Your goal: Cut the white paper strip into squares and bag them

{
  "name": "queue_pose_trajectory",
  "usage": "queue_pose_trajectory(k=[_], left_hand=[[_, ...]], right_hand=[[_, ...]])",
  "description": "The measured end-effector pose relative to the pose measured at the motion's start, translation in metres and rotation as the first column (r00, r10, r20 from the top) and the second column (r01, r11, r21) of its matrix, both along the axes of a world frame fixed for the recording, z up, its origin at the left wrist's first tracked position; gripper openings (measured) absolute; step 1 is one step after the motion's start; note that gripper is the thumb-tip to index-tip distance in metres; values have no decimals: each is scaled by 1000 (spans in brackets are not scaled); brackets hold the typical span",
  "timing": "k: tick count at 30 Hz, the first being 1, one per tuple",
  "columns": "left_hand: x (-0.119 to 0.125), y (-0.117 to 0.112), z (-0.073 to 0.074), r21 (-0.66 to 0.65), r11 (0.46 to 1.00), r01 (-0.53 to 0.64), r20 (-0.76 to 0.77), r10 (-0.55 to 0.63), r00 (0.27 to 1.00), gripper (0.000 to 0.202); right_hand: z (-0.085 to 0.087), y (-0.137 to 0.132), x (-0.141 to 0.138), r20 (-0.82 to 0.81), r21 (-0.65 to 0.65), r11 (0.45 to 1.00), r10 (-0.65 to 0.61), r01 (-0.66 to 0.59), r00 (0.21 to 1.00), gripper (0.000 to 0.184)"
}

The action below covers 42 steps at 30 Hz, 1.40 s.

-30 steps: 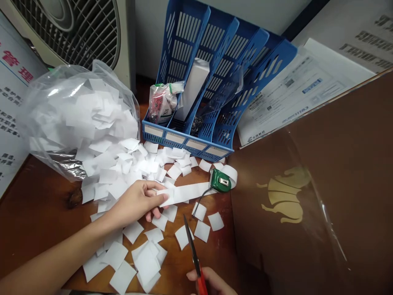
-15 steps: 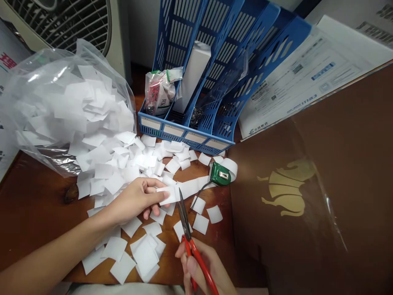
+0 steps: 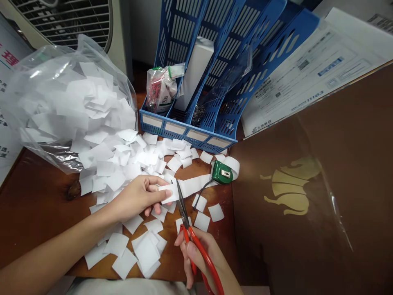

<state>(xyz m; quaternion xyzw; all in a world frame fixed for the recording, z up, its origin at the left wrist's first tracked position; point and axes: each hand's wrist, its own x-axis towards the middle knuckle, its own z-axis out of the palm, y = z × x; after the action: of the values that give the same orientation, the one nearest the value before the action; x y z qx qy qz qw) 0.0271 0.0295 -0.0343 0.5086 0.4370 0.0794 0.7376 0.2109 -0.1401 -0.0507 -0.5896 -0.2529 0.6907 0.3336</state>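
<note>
My left hand (image 3: 147, 192) pinches the near end of a white paper strip (image 3: 196, 184) between thumb and fingers. The strip runs right across the table, passing by a green tape measure (image 3: 222, 172) near its rolled far end. In my right hand (image 3: 202, 254) is a pair of scissors (image 3: 186, 219) with red handles and dark blades. Their blades are parted and straddle the strip just right of my left fingertips. Cut white paper squares (image 3: 147, 252) lie loose under and around both hands.
A clear plastic bag (image 3: 70, 98) full of paper squares spills onto the wooden table (image 3: 46, 205) at left. Behind stands a blue file rack (image 3: 187, 135) holding a white box and small bags. A brown carton (image 3: 337, 246) borders the right side; a fan (image 3: 76, 24) is back left.
The scissor blades have parted wider across the strip, and the right fingers have spread a little in the handles. My left hand keeps its pinch; the view has shifted slightly.
</note>
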Motion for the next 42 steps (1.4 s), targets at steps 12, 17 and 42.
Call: queue_pose_trajectory(k=[12, 17, 42], left_hand=[[-1, 0, 0, 20, 1000, 6, -13, -6, 1000, 30], [-2, 0, -2, 12, 1000, 8, -16, -8, 1000, 32], [-12, 6, 12, 343, 937, -64, -92, 101, 991, 38]], right_hand=[[-6, 5, -10, -23, -78, 996, 32, -33, 999, 64], [-7, 7, -11, -14, -100, 994, 31, -32, 999, 72], [-20, -37, 17, 817, 247, 917, -23, -314, 576, 31]])
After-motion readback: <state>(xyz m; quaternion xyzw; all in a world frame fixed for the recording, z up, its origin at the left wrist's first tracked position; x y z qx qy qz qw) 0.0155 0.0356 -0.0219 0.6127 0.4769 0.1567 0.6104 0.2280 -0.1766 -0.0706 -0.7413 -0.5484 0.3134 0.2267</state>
